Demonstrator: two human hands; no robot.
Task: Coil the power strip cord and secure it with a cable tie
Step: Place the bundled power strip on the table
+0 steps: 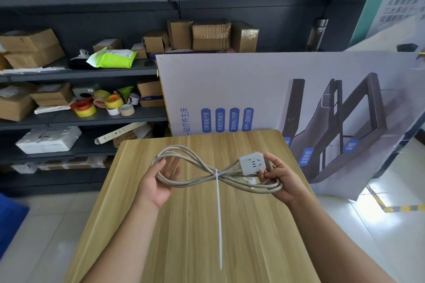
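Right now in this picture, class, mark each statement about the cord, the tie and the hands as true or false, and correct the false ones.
1. The cable tie cinches the coiled cord at its middle. True.
2. The tie's long tail has been trimmed off. False: it hangs down uncut toward the person.
3. The right hand holds the end with the white socket block. True.
4. The left hand rests flat on the wooden table. False: it holds the cord's left loop above the table.
5. Rolls of tape sit on a shelf at the left. True.
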